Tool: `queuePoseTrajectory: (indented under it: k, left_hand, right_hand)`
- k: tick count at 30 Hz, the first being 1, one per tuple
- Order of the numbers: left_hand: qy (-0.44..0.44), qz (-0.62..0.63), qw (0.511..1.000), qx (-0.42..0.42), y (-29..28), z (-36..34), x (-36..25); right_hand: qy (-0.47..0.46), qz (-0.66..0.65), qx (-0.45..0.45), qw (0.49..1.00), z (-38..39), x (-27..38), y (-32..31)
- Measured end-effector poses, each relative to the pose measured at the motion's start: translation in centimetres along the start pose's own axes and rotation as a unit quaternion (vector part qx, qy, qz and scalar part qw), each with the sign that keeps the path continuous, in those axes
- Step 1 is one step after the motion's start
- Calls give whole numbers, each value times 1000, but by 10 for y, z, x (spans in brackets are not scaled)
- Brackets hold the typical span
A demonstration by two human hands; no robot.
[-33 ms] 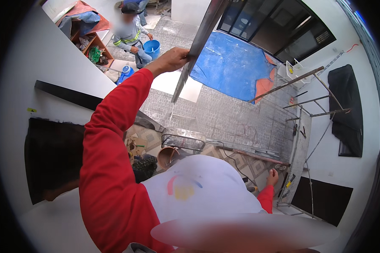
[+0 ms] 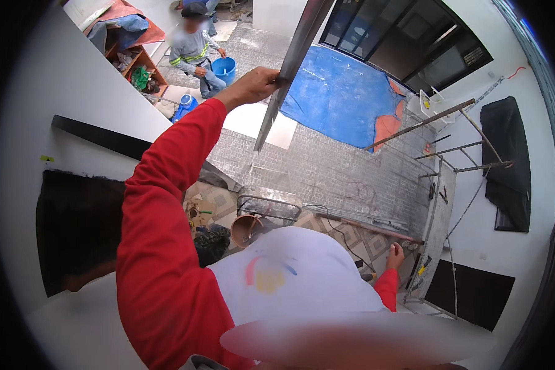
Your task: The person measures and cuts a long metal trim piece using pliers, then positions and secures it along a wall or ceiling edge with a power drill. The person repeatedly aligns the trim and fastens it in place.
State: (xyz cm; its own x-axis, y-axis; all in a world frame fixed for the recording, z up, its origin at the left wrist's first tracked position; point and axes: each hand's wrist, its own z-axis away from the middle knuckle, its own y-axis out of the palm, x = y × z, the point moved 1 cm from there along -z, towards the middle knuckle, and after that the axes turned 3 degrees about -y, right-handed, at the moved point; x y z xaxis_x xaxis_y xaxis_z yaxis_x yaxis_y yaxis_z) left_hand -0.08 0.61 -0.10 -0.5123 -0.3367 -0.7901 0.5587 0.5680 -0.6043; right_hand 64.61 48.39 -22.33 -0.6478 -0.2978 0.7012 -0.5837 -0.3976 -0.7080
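My left hand (image 2: pixel 258 83) is raised at upper center, fingers gripping a long, grey metal strip (image 2: pixel 293 46) that stands at a slant. Its lower end hangs over pale sheets (image 2: pixel 276 129) on the floor below. My right hand (image 2: pixel 395 255) is low at the right beside my white shirt, fingers curled; what they hold, if anything, is too small to make out. Below me are a metal platform (image 2: pixel 269 198) and a brown bucket (image 2: pixel 241 225).
A co-worker (image 2: pixel 192 52) holds a blue bucket (image 2: pixel 224 71) near an orange shelf (image 2: pixel 142 68). A blue tarp (image 2: pixel 330 92) lies before dark sliding doors. Metal scaffolding (image 2: pixel 465 148) stands at the right. A dark strip (image 2: pixel 92 135) lies along the left.
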Motion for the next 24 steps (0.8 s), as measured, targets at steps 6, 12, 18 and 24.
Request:
queuePoseTrajectory:
  k: [6, 12, 18, 24]
  left_hand:
    - [-12, 11, 999, -33, -17, 6, -6]
    - [26, -14, 996, -82, -30, 9, -18]
    - [54, 18, 995, -84, -31, 12, -29]
    - [35, -3, 998, -56, -33, 10, -35]
  right_hand:
    - [-202, 95, 320, 921, 51, 143, 143]
    - [-301, 144, 521, 786, 93, 242, 218]
    - [-250, 225, 483, 808, 68, 218, 211]
    - [-220, 251, 508, 794, 49, 143, 208]
